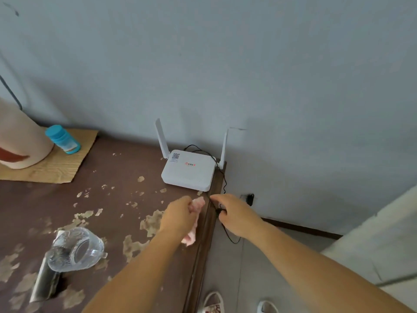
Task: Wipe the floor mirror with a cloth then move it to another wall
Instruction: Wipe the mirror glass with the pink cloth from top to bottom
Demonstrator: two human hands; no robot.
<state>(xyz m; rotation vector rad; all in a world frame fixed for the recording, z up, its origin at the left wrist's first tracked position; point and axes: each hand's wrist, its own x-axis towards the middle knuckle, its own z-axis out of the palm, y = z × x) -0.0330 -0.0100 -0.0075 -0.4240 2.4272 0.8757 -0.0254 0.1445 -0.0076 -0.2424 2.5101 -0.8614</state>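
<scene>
The left hand (178,214) grips a pink cloth (194,219) at the worn brown surface's (94,211) edge — the right hand (234,213) pinches a black cable (228,233) beside the white router (188,169).

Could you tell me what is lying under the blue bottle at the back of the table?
The blue bottle lies tipped on a tan wood-grain sheet, which rests on the worn table. The table beneath that sheet is covered.

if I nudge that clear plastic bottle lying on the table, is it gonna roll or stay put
The clear bottle lies on its side, looks empty and crumpled, so it is probably very light and would skid or roll unevenly. The dark flat object under it may catch it.
</scene>
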